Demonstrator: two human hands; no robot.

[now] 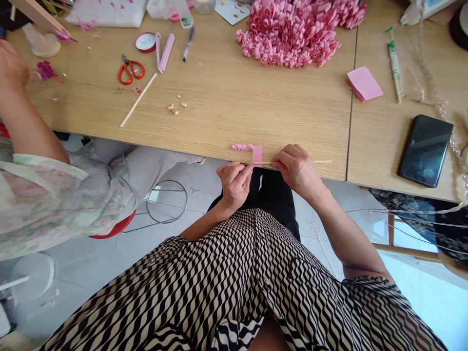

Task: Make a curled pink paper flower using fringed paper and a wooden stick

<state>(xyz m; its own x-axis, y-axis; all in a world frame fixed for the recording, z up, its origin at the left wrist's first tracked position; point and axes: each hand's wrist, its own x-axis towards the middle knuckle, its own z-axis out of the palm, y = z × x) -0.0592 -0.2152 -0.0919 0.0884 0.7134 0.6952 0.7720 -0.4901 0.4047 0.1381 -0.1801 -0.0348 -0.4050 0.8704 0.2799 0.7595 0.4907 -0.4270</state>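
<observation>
The person's left hand (234, 187) is at the front edge of the worktop (219, 97), low in the middle of the frame. Its finger and thumb seem to pinch the bottom of a pink paper strip (257, 155) where it meets a thin wooden stick (300, 162). The right hand (298, 170) is closed tight on that same stick, and the end of the stick pokes out to the right. A tight pink paper curl (242, 146) sits just left of the strip, but I cannot tell if the two are joined.

The strip could slip if the left hand's hold gets loose. Thin paper could tear if it is pulled too hard. The curl could roll off the edge and fall to the floor. A bump from the co-worker's arm (25, 122) at the left could also shake the worktop.
</observation>
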